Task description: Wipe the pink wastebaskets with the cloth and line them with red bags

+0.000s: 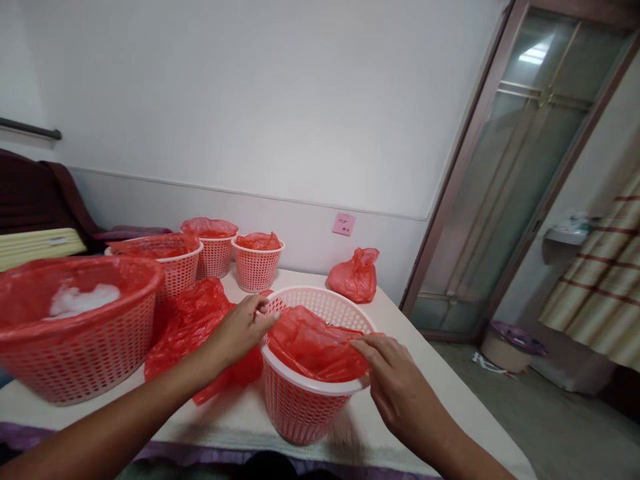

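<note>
A pink-white perforated plastic basket [305,413] stands upright near the table's front edge. Inside it lies a thin red plastic bag [315,340], bunched and pulled toward the near side, while the far inner wall shows bare. At the basket's left rim my left hand [245,327] has thumb and fingers closed on the bag's left edge. My right hand [395,373] pinches the bag's right edge over the right rim. Just left of the basket, a crumpled heap of red plastic bags [200,333] lies on the table, partly behind my left forearm.
A large lined basket [85,360] with white material inside stands at left. Behind it are smaller lined baskets [257,267]. A tied red bag [354,277] sits at the table's back right, below a pink note [344,225]. A bin [507,347] stands on the floor.
</note>
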